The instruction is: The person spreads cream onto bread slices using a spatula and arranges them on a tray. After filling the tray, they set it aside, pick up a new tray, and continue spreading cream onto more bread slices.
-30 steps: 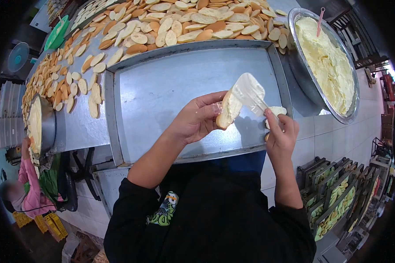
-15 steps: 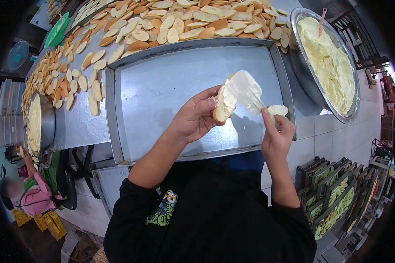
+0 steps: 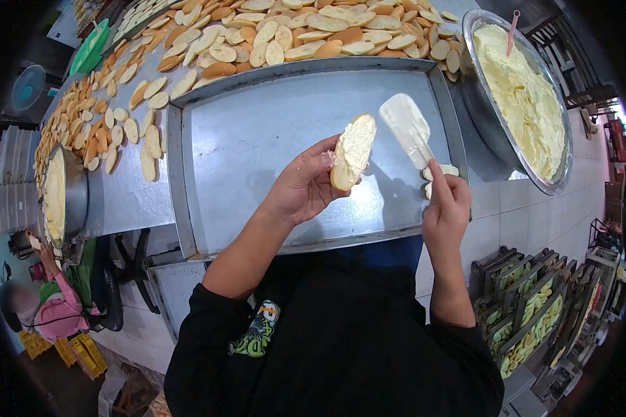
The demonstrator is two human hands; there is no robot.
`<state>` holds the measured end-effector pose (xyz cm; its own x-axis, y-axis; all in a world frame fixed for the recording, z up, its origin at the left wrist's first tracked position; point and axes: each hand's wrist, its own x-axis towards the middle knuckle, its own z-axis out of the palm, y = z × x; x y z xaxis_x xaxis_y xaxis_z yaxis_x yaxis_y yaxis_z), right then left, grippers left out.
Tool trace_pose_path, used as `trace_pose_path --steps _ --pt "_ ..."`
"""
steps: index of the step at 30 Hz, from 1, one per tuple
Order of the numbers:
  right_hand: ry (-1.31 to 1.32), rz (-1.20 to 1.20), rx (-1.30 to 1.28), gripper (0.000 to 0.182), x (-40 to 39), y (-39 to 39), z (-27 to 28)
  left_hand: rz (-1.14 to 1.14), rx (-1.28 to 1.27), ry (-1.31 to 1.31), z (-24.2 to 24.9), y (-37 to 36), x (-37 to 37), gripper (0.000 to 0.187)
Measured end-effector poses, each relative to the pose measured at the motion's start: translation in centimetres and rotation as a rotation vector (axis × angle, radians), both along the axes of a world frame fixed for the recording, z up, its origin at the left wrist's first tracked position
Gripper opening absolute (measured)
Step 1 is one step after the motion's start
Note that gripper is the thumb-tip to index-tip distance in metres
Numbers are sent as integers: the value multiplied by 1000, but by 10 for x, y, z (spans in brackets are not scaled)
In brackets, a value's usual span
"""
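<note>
My left hand [image 3: 307, 182] grips an oval bread slice [image 3: 354, 153], its upper face covered in pale cream, above the metal tray [image 3: 257, 153]. To the right, my right hand [image 3: 446, 208] is closed on the handle of a white spatula [image 3: 405, 129] with cream on its blade. The blade is apart from the slice. Beside my right hand, partly hidden by it, cream-topped pieces [image 3: 449, 169] lie at the tray's right side. A large metal bowl [image 3: 567, 149] of cream stands at the upper right with a pink-handled utensil [image 3: 513, 33] in it.
Many bread slices [image 3: 274, 52] are heaped behind and left of the tray. A second bowl of cream [image 3: 76, 198] stands at the left, near a person in pink [image 3: 61, 306]. Stacked trays with slices [image 3: 532, 326] are at the lower right. A green basin [image 3: 90, 48] sits upper left.
The spatula has come off the slice and moved right and up with my right hand. The slice in my left hand has turned, showing more of its creamed face.
</note>
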<state>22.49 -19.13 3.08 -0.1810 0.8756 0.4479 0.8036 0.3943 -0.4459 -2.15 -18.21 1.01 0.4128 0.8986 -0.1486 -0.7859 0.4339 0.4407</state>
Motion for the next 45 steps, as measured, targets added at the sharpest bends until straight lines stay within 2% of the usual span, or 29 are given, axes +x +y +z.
trace_pose_path --steps 3,7,11,14,17,20,23,28,32,35,37,38,41,44,45 --pt "517 81 -201 38 -18 -4 1 8 -37 -37 2 0 5 58" --pt "438 187 -172 37 -40 -6 -5 11 -68 -84 7 -4 15 55" --pt "139 208 -64 39 -15 -5 -23 65 -23 -147 12 -2 15 52" --pt "105 105 -132 37 7 -8 -20 48 -8 -111 11 -1 7 52" --pt "460 51 -334 33 -2 -8 -7 58 -24 4 12 0 9 56" --pt "510 195 -286 29 -10 -4 -11 81 -27 65 10 0 16 54" --pt "503 211 -463 28 -9 -6 -13 128 -63 101 13 2 25 50" --pt "566 267 -535 28 -7 -7 -18 135 -113 207 12 8 26 41" --pt "536 291 -573 28 -3 -7 -17 179 -201 140 12 8 28 37" --pt "473 308 -506 28 0 -9 -17 229 -251 133 18 8 32 33" --pt "278 325 -366 27 3 -11 -15 260 -278 114 20 9 34 32" --pt "181 333 -296 27 6 -12 -13 250 -276 132 19 10 33 34" --pt "112 361 -183 28 21 -15 -12 227 -277 165 12 9 31 39" --pt "447 258 -309 31 16 -18 -8 218 -302 138 14 9 30 38" --pt "440 247 -299 31 11 -17 -6 219 -321 120 20 10 31 34"
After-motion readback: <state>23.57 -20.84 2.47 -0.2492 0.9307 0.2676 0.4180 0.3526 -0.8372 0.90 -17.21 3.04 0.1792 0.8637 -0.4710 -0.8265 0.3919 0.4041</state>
